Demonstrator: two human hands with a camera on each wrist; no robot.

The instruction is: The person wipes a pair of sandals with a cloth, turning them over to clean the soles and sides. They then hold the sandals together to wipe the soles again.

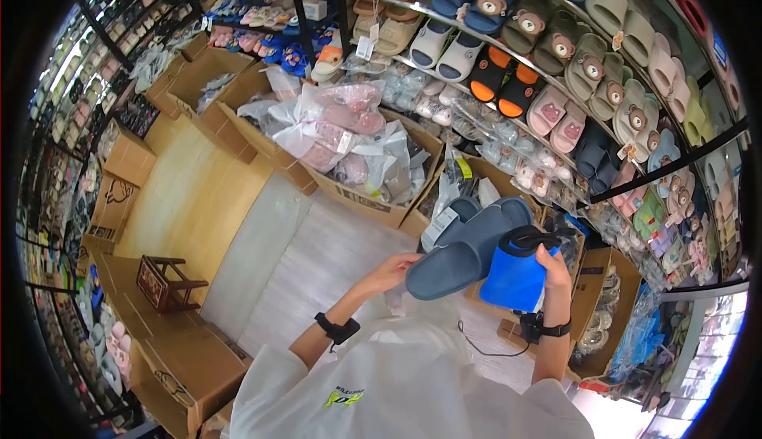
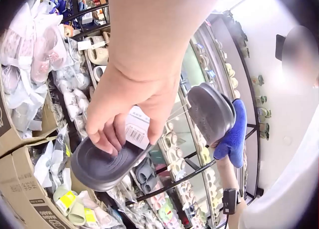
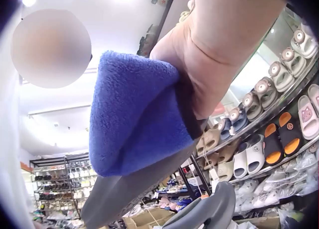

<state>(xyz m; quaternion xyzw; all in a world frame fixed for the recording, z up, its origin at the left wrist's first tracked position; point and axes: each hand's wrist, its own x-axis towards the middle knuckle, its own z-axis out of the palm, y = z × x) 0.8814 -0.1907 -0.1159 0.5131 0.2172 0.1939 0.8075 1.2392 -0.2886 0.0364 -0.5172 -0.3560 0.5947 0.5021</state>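
Observation:
My left hand [image 1: 387, 274] [image 2: 137, 94] pinches a dark grey slipper [image 2: 102, 166] by its edge, with a white barcode tag [image 1: 440, 228] [image 2: 135, 129] beside the fingers. The matching grey slipper [image 1: 444, 271] [image 2: 212, 112] lies across in front of it in the head view, its far end beside my right hand [image 1: 553, 271] [image 3: 199, 64]. That hand grips a fuzzy blue cloth [image 1: 512, 278] [image 2: 238, 134] [image 3: 132, 119], with a black band bunched at its top. The cloth rests against the slipper; whether the right fingers also hold that slipper is hidden.
Shelves of slippers [image 1: 500, 74] [image 3: 279, 139] rise ahead and to the right. Below them stand open cardboard boxes [image 1: 381, 210] with bagged slippers [image 1: 337, 125]. A small wooden stool [image 1: 168, 283] and more boxes [image 1: 186, 360] stand at the left on the floor.

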